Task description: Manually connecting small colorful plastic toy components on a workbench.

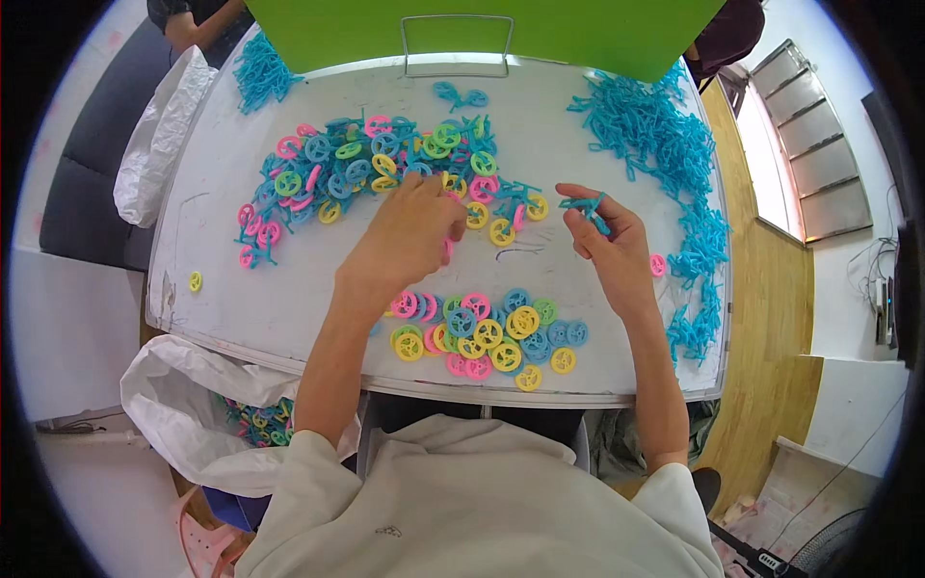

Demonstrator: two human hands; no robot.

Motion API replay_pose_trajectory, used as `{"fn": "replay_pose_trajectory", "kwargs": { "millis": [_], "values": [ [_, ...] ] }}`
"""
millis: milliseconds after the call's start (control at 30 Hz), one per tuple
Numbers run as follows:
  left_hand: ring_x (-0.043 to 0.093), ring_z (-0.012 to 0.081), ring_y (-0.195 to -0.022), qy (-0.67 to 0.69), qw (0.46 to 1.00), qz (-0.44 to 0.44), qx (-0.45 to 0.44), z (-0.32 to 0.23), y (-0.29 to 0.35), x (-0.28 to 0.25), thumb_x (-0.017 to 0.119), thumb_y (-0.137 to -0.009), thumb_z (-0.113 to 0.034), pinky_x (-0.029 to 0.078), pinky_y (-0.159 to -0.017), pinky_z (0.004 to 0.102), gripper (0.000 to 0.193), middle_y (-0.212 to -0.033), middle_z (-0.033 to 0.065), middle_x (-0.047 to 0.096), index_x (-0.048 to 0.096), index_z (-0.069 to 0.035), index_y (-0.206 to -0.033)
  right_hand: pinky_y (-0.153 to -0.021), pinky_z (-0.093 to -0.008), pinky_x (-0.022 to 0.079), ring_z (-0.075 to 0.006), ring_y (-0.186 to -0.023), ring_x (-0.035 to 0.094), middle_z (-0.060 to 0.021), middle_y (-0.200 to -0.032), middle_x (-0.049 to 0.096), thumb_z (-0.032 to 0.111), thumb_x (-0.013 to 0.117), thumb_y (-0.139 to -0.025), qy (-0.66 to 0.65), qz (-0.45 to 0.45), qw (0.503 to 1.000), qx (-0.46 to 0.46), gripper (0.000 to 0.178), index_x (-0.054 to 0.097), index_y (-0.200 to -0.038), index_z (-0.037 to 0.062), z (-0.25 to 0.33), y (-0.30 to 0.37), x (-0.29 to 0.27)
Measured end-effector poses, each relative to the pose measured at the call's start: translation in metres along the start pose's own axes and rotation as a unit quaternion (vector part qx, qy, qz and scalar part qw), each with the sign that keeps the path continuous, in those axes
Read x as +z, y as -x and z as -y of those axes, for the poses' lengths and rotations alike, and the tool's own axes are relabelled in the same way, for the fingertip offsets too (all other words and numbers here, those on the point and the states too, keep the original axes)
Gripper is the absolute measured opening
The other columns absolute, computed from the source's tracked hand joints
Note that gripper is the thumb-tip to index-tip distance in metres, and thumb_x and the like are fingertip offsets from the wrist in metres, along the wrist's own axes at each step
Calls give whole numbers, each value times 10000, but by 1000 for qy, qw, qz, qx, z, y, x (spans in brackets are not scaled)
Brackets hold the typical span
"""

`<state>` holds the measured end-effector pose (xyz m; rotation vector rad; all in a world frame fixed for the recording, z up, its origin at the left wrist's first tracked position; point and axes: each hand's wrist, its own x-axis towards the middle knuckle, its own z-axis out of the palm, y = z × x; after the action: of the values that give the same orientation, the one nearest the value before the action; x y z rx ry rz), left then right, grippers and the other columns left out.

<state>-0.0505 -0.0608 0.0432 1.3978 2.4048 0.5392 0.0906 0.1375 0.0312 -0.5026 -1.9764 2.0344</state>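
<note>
My left hand (400,236) reaches over the near edge of a heap of blue plastic pieces fitted with coloured wheels (356,159). Its fingers curl down, and part of a pink wheel (447,250) shows under the thumb side; the fingertips are mostly hidden. To the right, my right hand (617,246) is raised above the white table, pinching a small blue plastic piece (588,207) between thumb and fingers. Closer to me, between my forearms, lies a cluster of loose pink, yellow, green and blue wheels (487,334).
Blue plastic pieces spread along the table's right side (694,193), with a smaller pile (262,75) at far left. A green panel (462,29) with a wire stand borders the back. An open white sack (193,424) of coloured parts stands at lower left. Other people sit beyond the table.
</note>
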Motion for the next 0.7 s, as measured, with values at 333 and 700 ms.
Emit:
{"fn": "replay_pose_trajectory", "kwargs": {
  "millis": [333, 700],
  "values": [
    [583, 221, -760, 136, 988, -74, -20, -14, -19, 3, 722, -687, -14, 474, -694, 342, 180, -762, 77, 597, 614, -43, -828, -512, -179, 293, -21, -570, 402, 48, -650, 498, 125, 648, -874, 39, -39, 998, -27, 190, 659, -1015, -2, -4, -1, -5],
    [653, 121, -694, 546, 831, -85, -64, -45, -33, 25, 623, -901, -144, 525, -563, 241, 180, -811, 79, 642, 599, 32, -927, -608, -193, 423, -59, -669, 532, -7, -738, 608, 126, 646, -879, 59, -16, 997, -47, 175, 656, -1003, 2, -9, 1, -1]
  ]
}}
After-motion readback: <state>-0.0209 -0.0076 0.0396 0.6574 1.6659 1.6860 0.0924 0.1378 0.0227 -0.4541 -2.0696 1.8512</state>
